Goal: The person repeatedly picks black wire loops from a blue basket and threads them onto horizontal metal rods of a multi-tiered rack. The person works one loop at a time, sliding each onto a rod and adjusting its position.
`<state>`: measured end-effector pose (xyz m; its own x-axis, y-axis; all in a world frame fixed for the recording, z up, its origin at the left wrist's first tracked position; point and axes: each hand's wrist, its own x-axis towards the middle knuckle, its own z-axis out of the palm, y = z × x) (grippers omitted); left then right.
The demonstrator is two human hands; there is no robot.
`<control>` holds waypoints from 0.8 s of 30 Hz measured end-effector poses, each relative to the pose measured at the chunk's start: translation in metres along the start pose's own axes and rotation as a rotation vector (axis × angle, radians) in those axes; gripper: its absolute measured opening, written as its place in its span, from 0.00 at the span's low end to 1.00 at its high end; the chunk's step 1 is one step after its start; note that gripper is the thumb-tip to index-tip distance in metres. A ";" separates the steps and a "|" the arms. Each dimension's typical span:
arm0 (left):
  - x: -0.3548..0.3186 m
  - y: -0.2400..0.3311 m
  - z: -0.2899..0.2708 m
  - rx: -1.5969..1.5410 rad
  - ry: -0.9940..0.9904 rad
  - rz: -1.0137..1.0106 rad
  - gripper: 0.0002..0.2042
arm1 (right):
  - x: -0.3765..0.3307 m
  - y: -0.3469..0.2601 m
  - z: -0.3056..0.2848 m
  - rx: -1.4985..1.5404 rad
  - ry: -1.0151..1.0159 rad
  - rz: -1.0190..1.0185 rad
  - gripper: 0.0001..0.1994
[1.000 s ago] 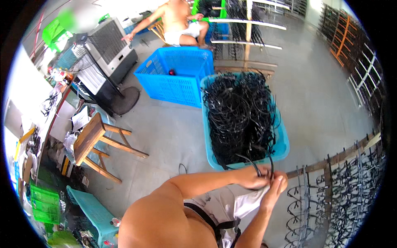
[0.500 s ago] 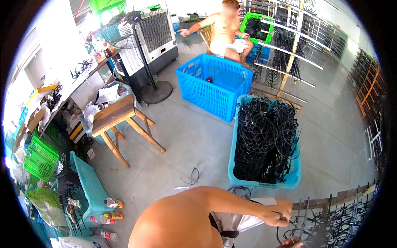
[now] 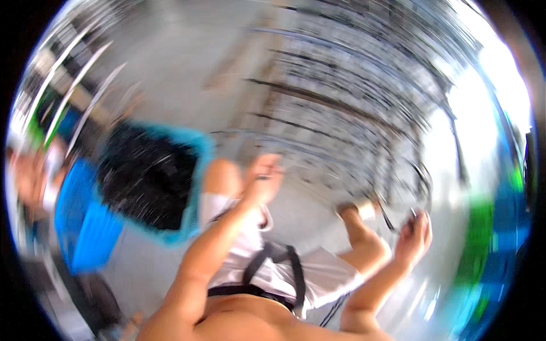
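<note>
The person's right hand [image 3: 415, 241] is closed around a thin, curved black strip [image 3: 388, 220], which loops up above the fingers, over the grey floor [image 3: 307, 227]. The left hand [image 3: 264, 181] hangs half-curled just beside the left knee [image 3: 222, 176]; a dark sliver shows at its fingers, but it's too blurred for me to tell whether it's gripping anything. Past that knee, a turquoise plastic tub [image 3: 203, 153] carries a tangled black heap [image 3: 151, 173] spreading to its left edge, beside a bright blue plastic crate [image 3: 85, 227].
</note>
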<state>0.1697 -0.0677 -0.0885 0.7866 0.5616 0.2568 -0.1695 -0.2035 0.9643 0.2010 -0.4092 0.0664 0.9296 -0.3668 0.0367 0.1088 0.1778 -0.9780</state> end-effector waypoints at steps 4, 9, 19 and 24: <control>0.008 0.045 0.021 0.322 -0.142 0.077 0.12 | 0.019 -0.021 -0.041 0.080 0.035 -0.059 0.09; -0.013 0.063 0.038 0.433 -0.200 0.155 0.12 | 0.028 -0.017 -0.044 -0.113 0.170 -0.121 0.12; -0.010 0.057 0.051 0.561 -0.212 0.255 0.10 | 0.119 0.076 -0.043 -0.304 0.050 0.015 0.12; -0.012 0.059 0.056 0.352 -0.204 0.014 0.06 | 0.154 0.108 -0.044 0.009 -0.036 0.262 0.12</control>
<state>0.1836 -0.1317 -0.0388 0.8934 0.3931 0.2177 0.0044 -0.4921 0.8705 0.3408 -0.4867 -0.0423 0.9383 -0.2747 -0.2102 -0.1344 0.2704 -0.9533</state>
